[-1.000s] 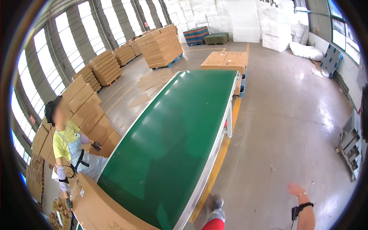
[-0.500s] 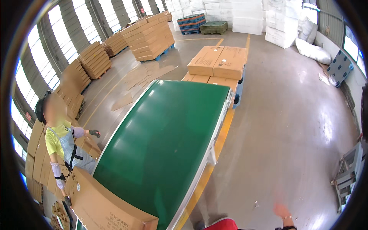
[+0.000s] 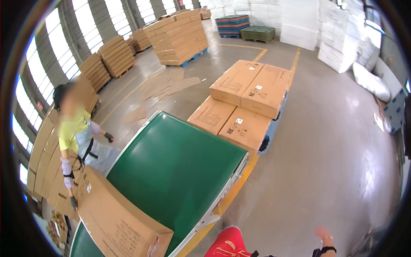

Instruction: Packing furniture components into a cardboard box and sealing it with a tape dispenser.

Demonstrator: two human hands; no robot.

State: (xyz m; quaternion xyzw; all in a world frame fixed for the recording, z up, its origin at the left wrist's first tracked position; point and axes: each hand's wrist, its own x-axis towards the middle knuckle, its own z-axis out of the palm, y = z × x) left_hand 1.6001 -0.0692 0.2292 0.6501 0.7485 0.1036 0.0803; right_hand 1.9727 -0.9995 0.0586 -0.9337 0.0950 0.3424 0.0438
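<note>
At the lower right is my right hand [image 3: 324, 233], smeared by motion, with a dark band on its wrist. It is over the floor, away from the belt and the boxes, and its fingers cannot be made out. My left hand is out of view. A long brown cardboard box [image 3: 124, 214] lies across the green conveyor belt [image 3: 180, 145] at the lower left. A co-worker [image 3: 83, 132] in a yellow top and light apron stands on the belt's left side. One gloved hand [image 3: 74, 203] of theirs is at the box's far end; the other hangs free.
Beyond the belt's far end, cardboard boxes [image 3: 246, 90] are stacked on a blue pallet [image 3: 269, 137]. Flattened cardboard [image 3: 171, 85] lies on the floor. Larger carton stacks [image 3: 177, 38] stand by the windows, and white wrapped bales [image 3: 299, 21] line the back. A yellow line [image 3: 239, 182] runs beside the belt.
My view has moved forward along the belt, so the boxes on the pallet appear nearer and more fully. The co-worker and long box keep pace. My right hand stays low at the right.
</note>
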